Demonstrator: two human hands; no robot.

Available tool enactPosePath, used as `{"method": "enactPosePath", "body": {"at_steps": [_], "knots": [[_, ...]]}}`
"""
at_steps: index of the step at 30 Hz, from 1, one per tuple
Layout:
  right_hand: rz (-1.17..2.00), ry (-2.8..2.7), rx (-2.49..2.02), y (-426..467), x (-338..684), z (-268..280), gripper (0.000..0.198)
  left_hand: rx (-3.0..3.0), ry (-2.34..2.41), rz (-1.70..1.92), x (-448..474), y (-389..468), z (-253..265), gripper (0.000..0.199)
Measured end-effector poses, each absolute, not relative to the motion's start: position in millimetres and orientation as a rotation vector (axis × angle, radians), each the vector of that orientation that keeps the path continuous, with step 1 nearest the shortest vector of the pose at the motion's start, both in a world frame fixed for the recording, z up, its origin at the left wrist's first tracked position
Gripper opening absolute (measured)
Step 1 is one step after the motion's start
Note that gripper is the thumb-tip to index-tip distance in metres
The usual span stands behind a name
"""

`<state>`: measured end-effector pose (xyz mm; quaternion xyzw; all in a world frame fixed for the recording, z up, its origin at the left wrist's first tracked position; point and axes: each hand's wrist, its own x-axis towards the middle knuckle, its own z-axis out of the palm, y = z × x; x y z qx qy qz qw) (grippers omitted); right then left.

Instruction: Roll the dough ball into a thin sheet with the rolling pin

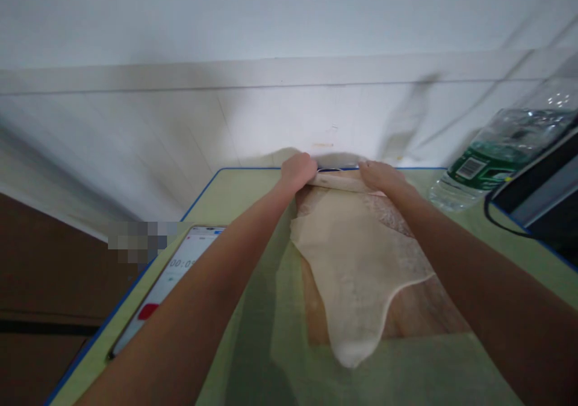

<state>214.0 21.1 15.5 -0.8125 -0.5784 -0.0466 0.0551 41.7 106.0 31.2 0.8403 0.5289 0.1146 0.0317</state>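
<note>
A large thin sheet of pale dough (pixel 356 255) lies over a wooden board (pixel 424 309), its rounded near end hanging past the board's front edge onto the table. Across the board's far end runs a pale rolling pin (pixel 341 182), gripped at both ends. My left hand (pixel 300 170) is closed round its left end, and my right hand (pixel 383 175) round its right end. Both hands are close to the wall, and most of the fingertips are hidden. Whitish flour-like patches (pixel 395 218) show on the board to the right of the dough.
A phone (pixel 156 288) with a running timer lies on the left of the green table (pixel 253 346), partly behind my left forearm. At the right are a water bottle (pixel 474 171) and a dark device (pixel 537 183) with a black cable. The white wall (pixel 271 117) borders the table's far edge.
</note>
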Motion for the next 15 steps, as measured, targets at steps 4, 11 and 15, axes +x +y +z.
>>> {"method": "enactPosePath", "body": {"at_steps": [4,11,15], "knots": [[-0.029,-1.624,-2.591,-6,191,24,0.048,2.611,1.598,0.239,26,79,34,0.049],[-0.104,-1.761,-2.461,-65,154,31,0.051,2.792,1.431,0.091,-6,34,43,0.064],[-0.185,-1.849,-2.417,-97,142,27,0.048,2.945,1.343,0.006,-25,9,50,0.066]]}}
